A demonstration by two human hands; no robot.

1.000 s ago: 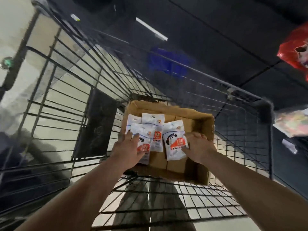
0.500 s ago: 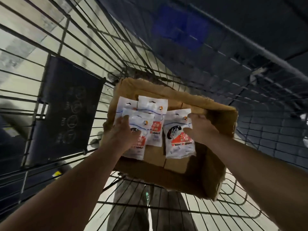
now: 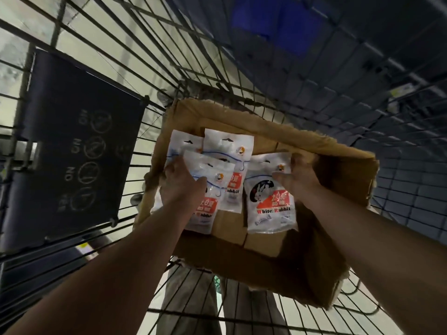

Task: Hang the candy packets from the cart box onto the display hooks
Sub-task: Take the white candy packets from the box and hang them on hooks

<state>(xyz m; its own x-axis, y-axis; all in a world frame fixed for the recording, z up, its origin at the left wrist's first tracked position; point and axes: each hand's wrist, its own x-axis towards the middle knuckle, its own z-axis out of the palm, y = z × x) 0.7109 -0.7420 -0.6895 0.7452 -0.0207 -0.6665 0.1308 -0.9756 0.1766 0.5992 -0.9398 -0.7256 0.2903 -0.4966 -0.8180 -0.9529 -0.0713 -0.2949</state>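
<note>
Since half a second ago both hands have settled further onto the packets, and the view has drawn closer over the box (image 3: 338, 170), which sits in the wire cart (image 3: 169, 56). The left hand (image 3: 180, 187) now has its thumb across the face of the left packet (image 3: 208, 213) and its fingers curled at the upper left edge, so it looks to be pinching it. The right hand (image 3: 300, 180) holds the right packet (image 3: 268, 209) at its top right corner, thumb on the front and fingers hooked behind the edge.

Taking each by the top likely keeps the hang hole uppermost for the hooks (none are in view here). Both packets lie flat in the box, their lower halves free below the fingers. Two more packets (image 3: 229, 148) lie behind, partly under the left one, untouched. A dark sign (image 3: 79, 151) hangs on the cart's side.
</note>
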